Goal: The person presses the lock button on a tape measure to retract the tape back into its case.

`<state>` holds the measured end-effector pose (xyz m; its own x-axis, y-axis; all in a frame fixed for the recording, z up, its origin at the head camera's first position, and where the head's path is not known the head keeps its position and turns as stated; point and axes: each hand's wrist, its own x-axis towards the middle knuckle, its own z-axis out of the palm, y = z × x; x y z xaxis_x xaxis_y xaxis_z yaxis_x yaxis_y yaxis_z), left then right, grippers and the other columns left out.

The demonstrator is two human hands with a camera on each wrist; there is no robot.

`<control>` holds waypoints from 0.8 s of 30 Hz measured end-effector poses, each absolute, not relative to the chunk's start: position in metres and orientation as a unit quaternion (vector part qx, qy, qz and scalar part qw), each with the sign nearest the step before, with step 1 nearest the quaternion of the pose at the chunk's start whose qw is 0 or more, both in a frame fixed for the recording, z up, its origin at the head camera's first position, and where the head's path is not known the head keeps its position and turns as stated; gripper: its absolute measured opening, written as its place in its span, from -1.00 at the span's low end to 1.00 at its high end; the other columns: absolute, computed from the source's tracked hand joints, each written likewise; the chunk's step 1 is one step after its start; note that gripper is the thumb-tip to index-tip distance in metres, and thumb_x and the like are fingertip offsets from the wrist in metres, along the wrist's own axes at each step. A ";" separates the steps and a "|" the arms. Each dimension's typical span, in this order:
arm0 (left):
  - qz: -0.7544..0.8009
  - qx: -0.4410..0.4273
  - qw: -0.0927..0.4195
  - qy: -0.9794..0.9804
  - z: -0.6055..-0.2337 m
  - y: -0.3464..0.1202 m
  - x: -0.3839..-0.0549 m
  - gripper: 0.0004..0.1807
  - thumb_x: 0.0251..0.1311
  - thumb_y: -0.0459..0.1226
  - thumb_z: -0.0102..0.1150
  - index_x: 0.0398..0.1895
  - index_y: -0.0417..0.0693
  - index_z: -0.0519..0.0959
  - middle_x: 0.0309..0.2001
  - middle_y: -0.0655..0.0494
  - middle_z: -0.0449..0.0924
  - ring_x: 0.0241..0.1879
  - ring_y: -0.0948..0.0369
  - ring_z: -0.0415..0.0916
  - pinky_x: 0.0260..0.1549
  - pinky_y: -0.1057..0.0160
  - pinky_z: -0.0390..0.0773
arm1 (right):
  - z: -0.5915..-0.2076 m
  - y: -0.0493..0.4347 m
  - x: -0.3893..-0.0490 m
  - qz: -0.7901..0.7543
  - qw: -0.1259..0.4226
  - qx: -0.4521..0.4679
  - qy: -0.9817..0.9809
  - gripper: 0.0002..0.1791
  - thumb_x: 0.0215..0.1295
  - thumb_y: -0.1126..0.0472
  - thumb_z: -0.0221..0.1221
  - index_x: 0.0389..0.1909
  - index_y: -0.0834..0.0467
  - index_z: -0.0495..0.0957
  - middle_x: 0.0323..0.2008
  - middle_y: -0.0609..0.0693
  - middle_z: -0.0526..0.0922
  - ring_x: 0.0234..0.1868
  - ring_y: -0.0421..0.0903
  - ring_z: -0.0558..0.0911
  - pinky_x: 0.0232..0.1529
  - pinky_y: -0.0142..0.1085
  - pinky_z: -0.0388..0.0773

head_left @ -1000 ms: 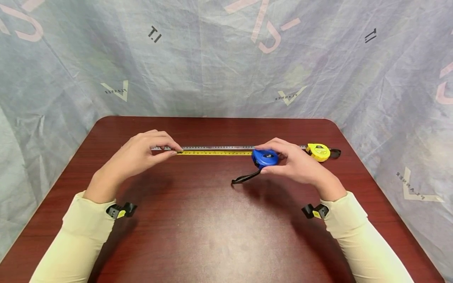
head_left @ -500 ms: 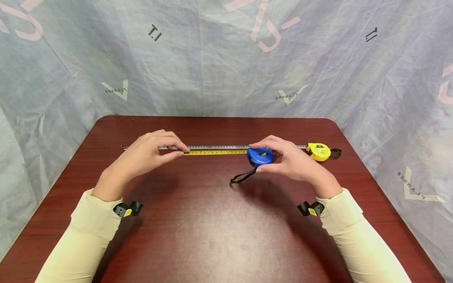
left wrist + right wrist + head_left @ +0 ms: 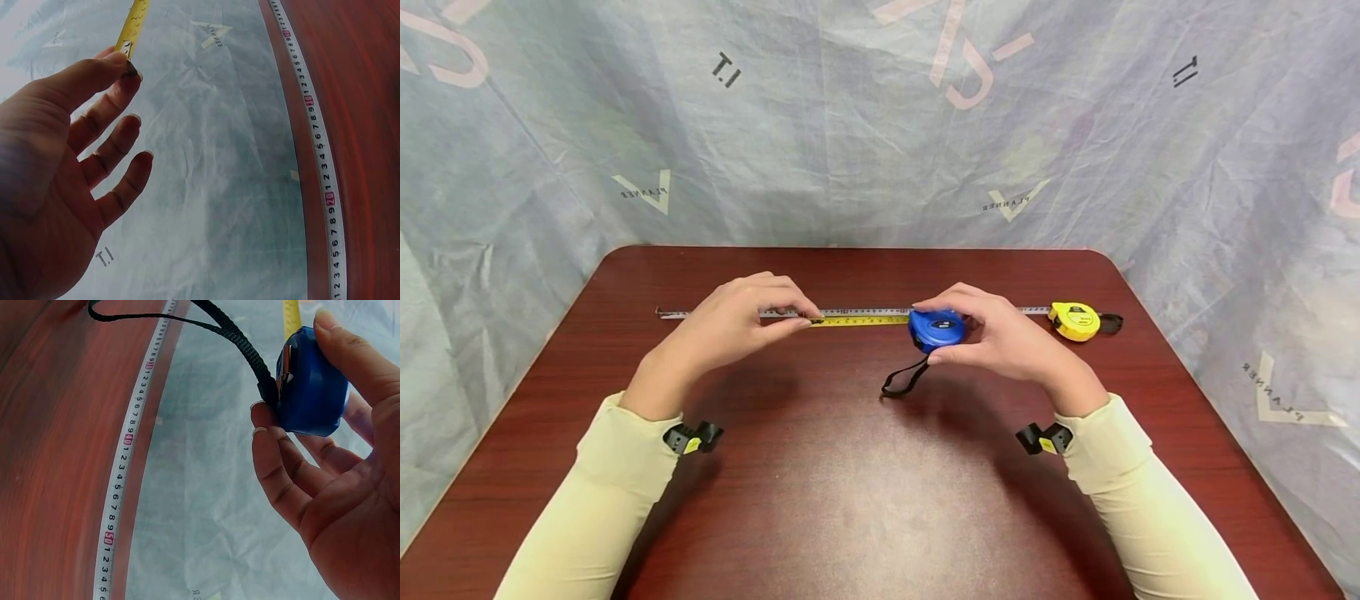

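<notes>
Between thumb and index finger, my left hand (image 3: pixel 737 321) pinches the hooked end of a yellow tape blade (image 3: pixel 865 320). The left wrist view shows the dark end hook (image 3: pixel 129 70) at those fingertips. My right hand (image 3: pixel 996 333) grips the blue tape measure (image 3: pixel 936 330) that this blade runs into, thumb on one side and fingers on the other. From its case hangs a black wrist strap (image 3: pixel 234 334). Behind both hands a white tape blade (image 3: pixel 119 481) lies stretched along the table, leading to a yellow tape measure (image 3: pixel 1075 322) on the right.
The reddish-brown table (image 3: pixel 850 467) has rounded far corners. A grey printed cloth (image 3: pixel 835 125) hangs behind it and at both sides. The yellow tape measure's black strap (image 3: pixel 1111 323) lies to its right. Each wrist carries a small black camera (image 3: pixel 694 438).
My hands have come closer together, the left moving right and the right moving left with the blue tape measure. The yellow blade showing between them is shorter. The yellow tape measure has stayed put.
</notes>
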<state>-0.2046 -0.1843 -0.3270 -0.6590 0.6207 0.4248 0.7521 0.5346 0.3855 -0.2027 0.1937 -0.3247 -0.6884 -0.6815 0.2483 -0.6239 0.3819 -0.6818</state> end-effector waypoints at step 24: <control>-0.269 -0.410 0.107 -0.865 -0.325 -0.146 -0.207 -0.85 0.35 -0.21 0.38 -0.09 0.26 0.77 -0.14 0.52 0.64 -0.10 0.32 0.53 -0.22 0.22 0.50 | -0.325 0.172 -0.203 -0.399 0.031 -0.415 0.817 -0.36 0.17 0.10 0.54 0.29 -0.04 0.59 0.11 -0.10 0.54 0.00 -0.08 0.60 -0.18 -0.17 0.69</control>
